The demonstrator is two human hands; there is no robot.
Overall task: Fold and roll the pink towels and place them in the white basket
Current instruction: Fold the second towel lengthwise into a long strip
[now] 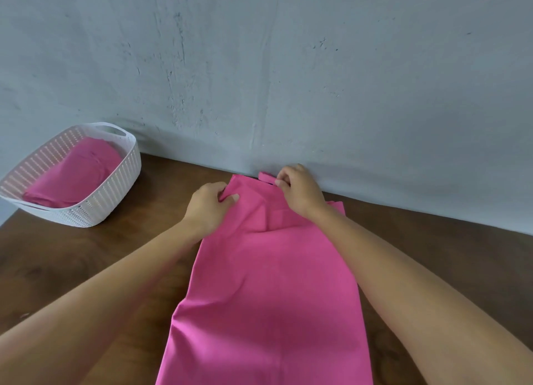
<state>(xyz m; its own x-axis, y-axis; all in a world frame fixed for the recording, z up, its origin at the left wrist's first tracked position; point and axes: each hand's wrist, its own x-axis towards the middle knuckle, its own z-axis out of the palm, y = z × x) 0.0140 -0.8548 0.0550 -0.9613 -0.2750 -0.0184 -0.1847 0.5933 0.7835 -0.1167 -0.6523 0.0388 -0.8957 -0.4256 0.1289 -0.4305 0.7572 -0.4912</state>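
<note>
A long pink towel (268,292) lies folded lengthwise on the brown table, running from the near edge to the wall. My left hand (209,204) pinches its far left corner. My right hand (300,189) pinches the far right corner, where a small flap sticks up against the wall. A second pink layer shows under my right wrist. The white basket (115,188) stands at the far left and holds a rolled pink towel (76,174).
The grey wall (288,67) runs right behind the towel's far end. Bare brown table (95,257) lies between the basket and the towel, and more to the right of my right arm.
</note>
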